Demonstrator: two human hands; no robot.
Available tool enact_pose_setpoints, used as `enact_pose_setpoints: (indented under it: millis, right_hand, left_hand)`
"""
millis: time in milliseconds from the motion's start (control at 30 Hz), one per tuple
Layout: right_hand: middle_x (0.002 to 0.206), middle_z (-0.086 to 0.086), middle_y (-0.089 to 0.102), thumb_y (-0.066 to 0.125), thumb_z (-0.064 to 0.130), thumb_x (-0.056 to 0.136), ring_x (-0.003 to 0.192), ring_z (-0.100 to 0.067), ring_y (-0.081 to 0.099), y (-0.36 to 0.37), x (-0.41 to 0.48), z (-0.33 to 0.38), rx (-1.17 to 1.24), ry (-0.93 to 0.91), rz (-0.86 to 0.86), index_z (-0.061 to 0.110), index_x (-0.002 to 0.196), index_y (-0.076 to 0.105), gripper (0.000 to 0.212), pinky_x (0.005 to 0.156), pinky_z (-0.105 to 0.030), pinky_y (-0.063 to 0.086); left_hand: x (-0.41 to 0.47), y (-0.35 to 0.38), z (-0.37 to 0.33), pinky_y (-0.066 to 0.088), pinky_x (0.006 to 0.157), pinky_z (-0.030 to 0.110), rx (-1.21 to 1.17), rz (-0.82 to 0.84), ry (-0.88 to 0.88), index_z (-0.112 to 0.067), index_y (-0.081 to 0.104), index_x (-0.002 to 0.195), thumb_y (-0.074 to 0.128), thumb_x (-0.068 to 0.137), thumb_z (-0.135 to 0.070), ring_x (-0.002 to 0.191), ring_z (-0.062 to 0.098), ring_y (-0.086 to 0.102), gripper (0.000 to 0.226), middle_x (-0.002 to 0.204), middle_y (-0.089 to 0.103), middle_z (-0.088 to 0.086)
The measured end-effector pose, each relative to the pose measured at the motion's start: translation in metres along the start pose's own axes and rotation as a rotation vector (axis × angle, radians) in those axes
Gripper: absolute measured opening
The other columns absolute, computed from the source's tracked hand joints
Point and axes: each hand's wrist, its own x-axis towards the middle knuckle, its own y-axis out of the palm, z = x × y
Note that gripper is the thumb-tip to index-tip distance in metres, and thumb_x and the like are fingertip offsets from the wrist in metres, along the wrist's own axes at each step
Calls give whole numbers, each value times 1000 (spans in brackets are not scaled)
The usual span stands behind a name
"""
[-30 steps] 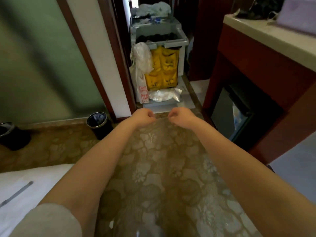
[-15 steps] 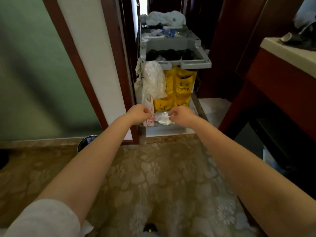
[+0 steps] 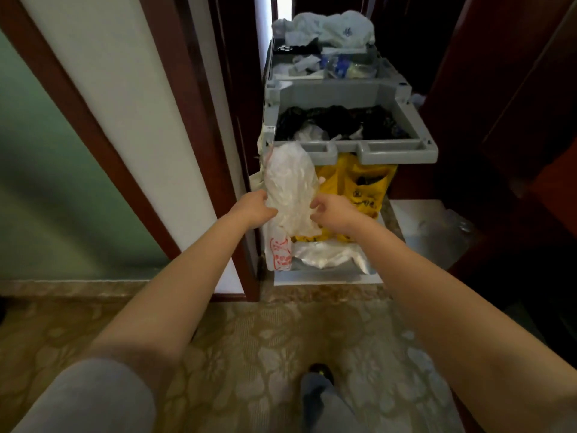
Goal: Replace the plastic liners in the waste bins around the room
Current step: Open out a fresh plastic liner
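Observation:
A crumpled white plastic bag [image 3: 290,182] hangs from the left corner of a grey housekeeping cart [image 3: 396,151] in the doorway. My left hand [image 3: 254,209] is closed on the bag's left edge. On the bag's right edge my right hand [image 3: 331,210] has its fingers curled against the plastic. The cart's upper tray holds a black liner [image 3: 337,120] with scraps in it. No waste bin is in view.
Yellow bags [image 3: 365,189] hang under the tray; a white bag with red print [image 3: 279,254] and clear plastic packs [image 3: 327,254] sit lower. A dark red door frame [image 3: 199,120] stands left, dark wood panels [image 3: 530,120] right. My shoe [image 3: 318,370] rests on patterned carpet.
I have walked up to the cart; the small black bins at the left have left the view. Both hands rose from fists over the carpet onto the hanging white bag.

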Motion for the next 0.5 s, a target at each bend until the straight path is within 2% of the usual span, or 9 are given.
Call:
enact_pose_setpoints:
  millis: [67,133,300,433,500]
  right_hand:
    - [124,-6,57,58,28,94,102,-22,57,-15,41,-6,40,-3,27,19,132,53,40,80,-31,49]
    - [123,-6,58,59,27,94,106,-23,57,-27,76,-10,48,-17,43,19,135,49,43,81,-31,49]
    - [123,-6,59,59,25,93,115,-26,54,-37,138,-20,64,-24,94,20,139,43,48,91,-39,51]
    - [118,-6,60,58,24,94,113,-26,56,-34,168,-25,87,-34,132,22,145,35,56,93,-40,50]
    - [119,-7,60,56,21,94,112,-28,56,-33,182,-24,85,-39,145,23,149,29,61,93,-42,50]
  left_hand:
    - [32,-4,-18,42,86,30,-34,-32,-29,-9,40,139,57,92,-30,117,30,52,55,133,52,14]
    - [62,-3,-31,42,86,31,-76,-57,-78,-11,35,142,58,92,-36,120,31,51,61,136,50,13]
    - [124,7,-35,44,85,36,-206,-97,-287,-13,16,149,63,80,-60,125,33,48,96,144,41,12]
    - [151,15,-40,43,75,34,-252,-138,-319,-16,11,149,64,84,-52,115,29,54,91,137,46,8]
    - [160,16,-42,43,64,28,-228,-186,-272,-20,13,150,62,90,-37,95,23,56,79,122,51,1]
